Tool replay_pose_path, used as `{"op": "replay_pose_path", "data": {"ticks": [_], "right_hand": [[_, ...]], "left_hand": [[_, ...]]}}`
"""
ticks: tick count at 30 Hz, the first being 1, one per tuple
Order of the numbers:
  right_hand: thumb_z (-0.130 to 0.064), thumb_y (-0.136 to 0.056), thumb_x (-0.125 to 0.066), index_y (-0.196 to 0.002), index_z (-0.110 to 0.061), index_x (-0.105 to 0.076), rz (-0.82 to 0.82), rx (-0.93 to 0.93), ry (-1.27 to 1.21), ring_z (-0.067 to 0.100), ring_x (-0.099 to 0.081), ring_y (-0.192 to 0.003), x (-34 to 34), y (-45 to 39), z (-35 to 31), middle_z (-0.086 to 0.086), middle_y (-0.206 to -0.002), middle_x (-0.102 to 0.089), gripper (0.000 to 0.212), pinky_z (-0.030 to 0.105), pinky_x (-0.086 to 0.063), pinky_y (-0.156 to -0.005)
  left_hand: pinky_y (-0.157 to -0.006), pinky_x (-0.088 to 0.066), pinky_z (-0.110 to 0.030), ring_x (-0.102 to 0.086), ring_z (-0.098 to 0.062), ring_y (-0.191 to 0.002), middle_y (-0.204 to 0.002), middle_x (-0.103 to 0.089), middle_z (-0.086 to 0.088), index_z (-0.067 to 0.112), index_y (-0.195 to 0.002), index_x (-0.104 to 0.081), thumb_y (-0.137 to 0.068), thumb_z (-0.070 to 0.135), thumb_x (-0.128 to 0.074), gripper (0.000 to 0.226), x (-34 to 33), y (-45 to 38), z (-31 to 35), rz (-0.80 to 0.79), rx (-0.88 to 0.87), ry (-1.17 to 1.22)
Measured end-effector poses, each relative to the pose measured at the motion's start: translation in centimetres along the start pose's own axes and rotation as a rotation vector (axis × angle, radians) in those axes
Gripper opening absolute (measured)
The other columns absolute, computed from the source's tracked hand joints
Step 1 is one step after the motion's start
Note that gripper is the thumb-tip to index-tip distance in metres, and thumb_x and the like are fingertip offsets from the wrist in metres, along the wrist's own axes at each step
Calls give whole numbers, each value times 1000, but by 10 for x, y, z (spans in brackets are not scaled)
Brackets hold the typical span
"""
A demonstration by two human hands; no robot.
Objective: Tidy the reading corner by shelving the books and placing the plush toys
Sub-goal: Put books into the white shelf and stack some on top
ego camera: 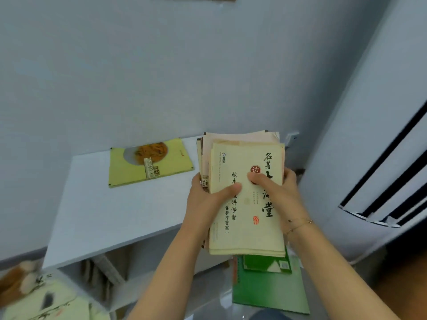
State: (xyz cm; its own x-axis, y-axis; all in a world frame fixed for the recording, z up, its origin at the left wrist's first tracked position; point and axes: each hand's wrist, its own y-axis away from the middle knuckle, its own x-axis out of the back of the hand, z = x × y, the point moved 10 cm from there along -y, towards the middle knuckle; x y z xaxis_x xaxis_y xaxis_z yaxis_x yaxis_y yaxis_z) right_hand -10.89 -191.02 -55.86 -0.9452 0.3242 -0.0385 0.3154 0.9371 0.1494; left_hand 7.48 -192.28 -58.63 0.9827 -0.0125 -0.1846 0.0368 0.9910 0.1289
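Both hands clamped on book stack (247,197) at frame centre: left hand (208,199), right hand (277,192), thumbs on top. Yellow book (150,162) flat on white shelf (111,204), centre-left.

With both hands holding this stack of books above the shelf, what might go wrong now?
1. The stack of books is uneven: the back booklets stick out past the front one, so one may slip from the left hand or right hand.
2. The yellow book already lies flat on the white shelf top; a stack set down carelessly may push it.
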Motion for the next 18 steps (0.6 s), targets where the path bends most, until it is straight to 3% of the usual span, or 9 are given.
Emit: {"op": "replay_pose_path", "data": {"ticks": [6, 12, 16, 18], "right_hand": [[-19, -71, -81, -129, -25, -36, -185, 167, -57, 19, -71, -88, -72, 19, -25, 0, -110, -66, 73, 39, -60, -71], [-10, -65, -83, -123, -19, -43, -454, 365, -96, 20, -70, -92, -148, 24, -63, 5, -108, -67, 71, 30, -58, -66], [2, -72, -76, -115, -18, -38, -585, 386, 16, 14, -66, -94, -177, 9, -43, 4, -106, -61, 61, 28, -56, -71], [2, -72, -78, -120, -19, -35, -632, 338, 33, 14, -66, -98, -184, -1, -20, 4, -110, -61, 68, 28, -56, -74]], "left_hand": [[-75, -59, -47, -72, -23, -92, -110, -70, 1, 26, -123, -49, -56, 22, -87, 77, 61, 19, 48, 92, -203, 80], [-71, -58, -30, -68, -13, -100, -114, -66, 6, 36, -134, -34, -56, 12, -83, 96, 116, 14, 104, 50, -401, 35], [-72, -57, -29, -65, -13, -104, -117, -63, 5, 38, -133, -32, -54, 5, -83, 99, 141, 0, 88, 66, -376, -2], [-73, -57, -28, -64, -14, -106, -116, -64, 5, 39, -130, -34, -52, 4, -83, 98, 145, -7, 71, 61, -321, -39]]}}
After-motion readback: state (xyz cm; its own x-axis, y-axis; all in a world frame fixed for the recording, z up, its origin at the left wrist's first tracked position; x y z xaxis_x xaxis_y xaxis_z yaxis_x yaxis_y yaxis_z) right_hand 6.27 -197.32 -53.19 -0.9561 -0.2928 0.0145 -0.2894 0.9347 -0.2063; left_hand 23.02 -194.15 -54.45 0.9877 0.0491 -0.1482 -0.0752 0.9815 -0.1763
